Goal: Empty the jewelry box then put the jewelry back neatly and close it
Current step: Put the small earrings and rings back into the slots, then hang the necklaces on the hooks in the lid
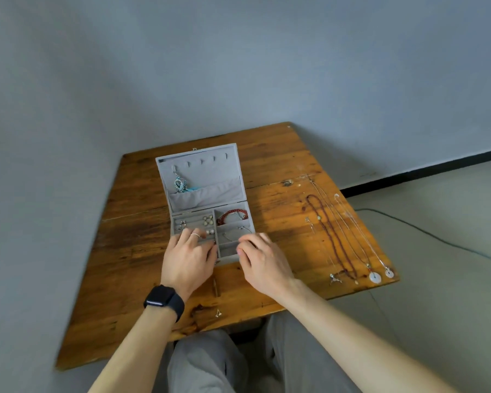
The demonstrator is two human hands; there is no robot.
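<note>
Head view only: grey jewelry box (204, 194) sat open near the middle of the wooden table (142, 251), lid (200, 168) tilted back toward the wall. A blue-silver piece (180, 185) hung from a lid hook, its lower end at the lid pocket (207, 194). In the tray, a red bead bracelet (232, 216) lay in the back right compartment, a thin silver chain (236, 232) in the compartment in front of it, small earrings and studs (208, 221) sat in the left ring-roll section. Left hand (189, 259) rested on the front left of the tray, fingers spread flat, holding nothing visible; ring (195, 235) on one finger, black watch (165, 300) on the wrist. Right hand (262, 259) was at the front right corner of the box, fingers curled loosely; could not tell if anything was pinched. Several necklaces (343, 236) lay stretched out along the right side of the table, well apart from the box, two with white disc pendants (375, 277) near the front edge. A small earring (217, 313) lay at the near table edge, a small brown stick-like object (216, 287) just behind it between the wrists. Grey trousers (227, 361) showed below.
</note>
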